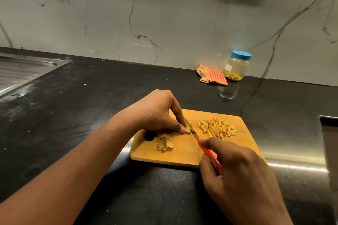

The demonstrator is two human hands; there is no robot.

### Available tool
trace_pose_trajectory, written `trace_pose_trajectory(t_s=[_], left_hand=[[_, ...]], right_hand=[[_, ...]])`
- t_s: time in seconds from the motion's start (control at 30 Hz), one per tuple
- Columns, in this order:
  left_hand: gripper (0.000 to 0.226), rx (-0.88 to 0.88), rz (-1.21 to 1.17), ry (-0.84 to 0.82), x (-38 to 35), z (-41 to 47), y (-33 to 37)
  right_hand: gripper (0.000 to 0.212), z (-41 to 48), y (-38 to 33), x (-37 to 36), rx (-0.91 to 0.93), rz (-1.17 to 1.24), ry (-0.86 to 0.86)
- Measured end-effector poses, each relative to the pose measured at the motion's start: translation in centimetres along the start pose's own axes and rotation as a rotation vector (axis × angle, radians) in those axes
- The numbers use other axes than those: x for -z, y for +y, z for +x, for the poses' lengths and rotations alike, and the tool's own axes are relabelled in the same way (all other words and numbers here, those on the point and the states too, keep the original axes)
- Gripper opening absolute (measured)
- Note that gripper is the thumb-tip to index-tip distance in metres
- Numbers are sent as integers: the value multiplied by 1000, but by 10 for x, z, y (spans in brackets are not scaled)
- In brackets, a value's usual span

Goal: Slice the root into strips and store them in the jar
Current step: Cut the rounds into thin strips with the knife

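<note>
Right hand curls its fingers round a red knife, with the blade down on the wooden board. Left hand pinches the small yellow root beside the blade. Cut strips lie just right of it. Far right, the jar stands by the wall.

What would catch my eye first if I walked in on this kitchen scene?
First, the two hands at the wooden cutting board: the left hand pins a small yellow root piece while the right hand holds an orange-handled knife against it. A pile of yellow strips lies on the board's right side. By the marble wall stands a blue-lidded jar beside a checked cloth.
</note>
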State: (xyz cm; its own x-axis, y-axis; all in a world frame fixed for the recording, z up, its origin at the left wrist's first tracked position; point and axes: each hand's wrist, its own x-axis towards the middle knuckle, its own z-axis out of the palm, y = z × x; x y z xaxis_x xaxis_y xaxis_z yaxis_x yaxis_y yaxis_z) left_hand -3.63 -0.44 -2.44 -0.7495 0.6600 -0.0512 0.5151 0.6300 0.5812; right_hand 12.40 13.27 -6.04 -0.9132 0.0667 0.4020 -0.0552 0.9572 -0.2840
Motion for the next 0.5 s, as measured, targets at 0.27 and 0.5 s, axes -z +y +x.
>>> trace_pose_trajectory(t_s=[0.27, 0.5], left_hand=[[16, 4, 8, 3, 0, 0, 0], [15, -9, -3, -15, 1, 0, -2]], right_hand=[[26, -16, 4, 24, 53, 94, 32], [27, -12, 1, 26, 40, 109, 51]])
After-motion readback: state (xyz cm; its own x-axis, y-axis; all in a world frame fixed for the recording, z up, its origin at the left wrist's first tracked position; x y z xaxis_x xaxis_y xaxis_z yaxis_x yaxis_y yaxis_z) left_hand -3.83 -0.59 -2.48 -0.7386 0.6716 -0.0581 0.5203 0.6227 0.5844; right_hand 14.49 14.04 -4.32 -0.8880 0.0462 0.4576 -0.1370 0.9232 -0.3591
